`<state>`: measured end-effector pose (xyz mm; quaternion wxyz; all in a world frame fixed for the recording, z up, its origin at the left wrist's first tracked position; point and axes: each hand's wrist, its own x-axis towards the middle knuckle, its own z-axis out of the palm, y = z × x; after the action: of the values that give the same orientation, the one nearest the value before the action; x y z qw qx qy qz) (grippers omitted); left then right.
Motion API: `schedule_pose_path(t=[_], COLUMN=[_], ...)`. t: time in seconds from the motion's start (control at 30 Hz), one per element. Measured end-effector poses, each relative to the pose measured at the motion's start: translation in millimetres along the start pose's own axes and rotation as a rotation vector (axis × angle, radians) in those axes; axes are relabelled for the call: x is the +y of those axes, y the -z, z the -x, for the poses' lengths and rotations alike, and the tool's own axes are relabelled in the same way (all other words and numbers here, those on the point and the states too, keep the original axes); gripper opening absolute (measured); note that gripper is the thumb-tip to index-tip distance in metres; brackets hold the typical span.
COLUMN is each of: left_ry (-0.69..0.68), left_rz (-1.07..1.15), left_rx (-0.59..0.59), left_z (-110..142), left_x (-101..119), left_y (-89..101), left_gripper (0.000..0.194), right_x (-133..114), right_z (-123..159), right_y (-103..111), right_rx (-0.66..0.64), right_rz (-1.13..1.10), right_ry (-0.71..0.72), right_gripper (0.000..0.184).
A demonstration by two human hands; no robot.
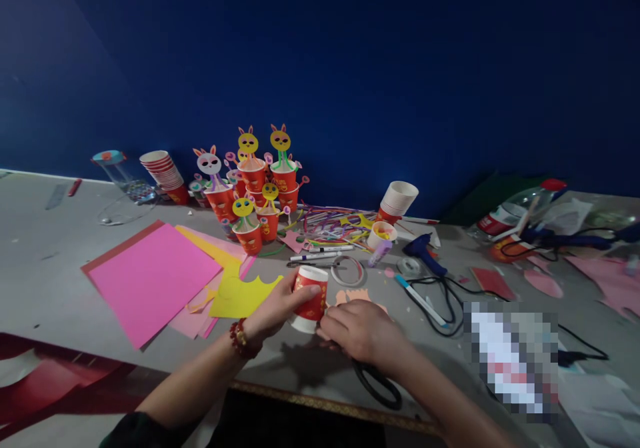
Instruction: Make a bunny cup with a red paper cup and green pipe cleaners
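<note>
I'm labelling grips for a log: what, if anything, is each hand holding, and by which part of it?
The left hand holds a red paper cup by its side wall. Whether the right hand grips anything cannot be told.

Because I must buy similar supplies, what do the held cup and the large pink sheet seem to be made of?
Cup: probably paper, smooth, with gold print on red and white ends. Pink sheet: paper or thin card, matte, flat, straight-edged.

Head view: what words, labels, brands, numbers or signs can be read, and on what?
No text reads clearly.
Held cup: gold marks, too small to read.
Cups with paper faces: gold marks, too blurred.
Bottle: red-and-white label, too blurred.
Pixelated patch: anything printed is hidden.
</note>
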<state>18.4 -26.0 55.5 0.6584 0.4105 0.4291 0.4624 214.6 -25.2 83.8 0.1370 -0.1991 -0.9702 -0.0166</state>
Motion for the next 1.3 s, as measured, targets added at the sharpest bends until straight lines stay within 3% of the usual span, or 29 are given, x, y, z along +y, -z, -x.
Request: schedule_pose_path(t=[0.2,0.47,0.63,0.8,0.87,1.1,1.3], left_ry=[0.120,-0.062,-0.158,-0.265,-0.262,-0.071,-0.078], left_rz=[0.191,0.079,-0.069,-0.195,-0.181,0.037,-0.026], left_rx=[-0.022,-0.002,0.046,0.088,0.088,0.119,0.143], left_z=[-2.1,-0.8,-0.4,0.3,-0.5,-4.5,-3.4], left_x=[5.9,-0.8,-4.9,-1.3,-2.2,-6.4,-2.2], left_y=[-4.7,-4.8,1.5,4.7,4.2,-4.1,-7.4], left_gripper=[0.046,0.041,0.043,0.047,0.044,0.041,0.038], right_x=[2.7,-0.6,-11.5,-19.4,-18.2,-4.1,-4.4], right_z=[2.8,5.1,2.2,6.3,8.0,8.2,5.6], right_y=[4.9,4.9,6.3,-5.8,-6.9,-0.4,1.6], right_rx=[0.054,-0.004,0.010,0.010,-0.005,-0.154,-0.082], right_rz=[-0.134,-0.284,-0.464,-0.910,-0.833,-0.081,0.142], right_ry=[-0.010,-0.149,-0.338,-0.626,-0.599,-0.177,-0.065], right_gripper=[0.027,0.020,0.024,0.038,0.036,0.008,0.007])
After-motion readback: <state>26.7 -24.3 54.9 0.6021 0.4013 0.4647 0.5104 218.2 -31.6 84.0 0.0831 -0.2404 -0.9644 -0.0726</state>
